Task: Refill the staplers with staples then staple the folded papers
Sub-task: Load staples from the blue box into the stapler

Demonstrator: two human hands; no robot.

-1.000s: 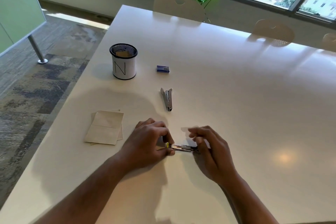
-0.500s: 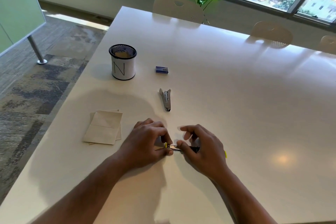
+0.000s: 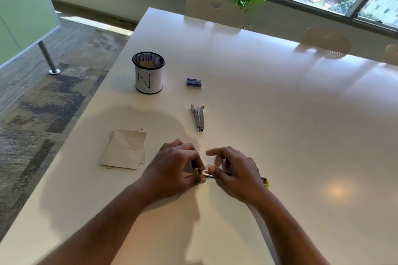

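Staplers are at the refill step: you have the yellow-ended stapler [image 3: 207, 173] low on the surface [image 3: 280, 114] near its front edge, and no paper is stapled yet, by my reading.

Working left to right: the folded papers [image 3: 125, 149] lie stacked toward the left edge, untouched. The mesh cup [image 3: 148, 72] marked N stands behind them. Your left hand [image 3: 174, 170] pinches the stapler's left end, fingers curled round it. Your right hand [image 3: 235, 173] has its thumb pressed on the metal channel and its fingers curled over the body; a yellow piece [image 3: 265, 182] shows past the knuckles. The second stapler [image 3: 199, 117] and the blue staple box [image 3: 194, 82] lie farther back, well apart from both hands.

Next move, as I judge it: seat the strip, then close the magazine squarely.

Hidden: the hands cover most of the stapler. Whether staples sit in the channel cannot be told, nor what the yellow piece belongs to.
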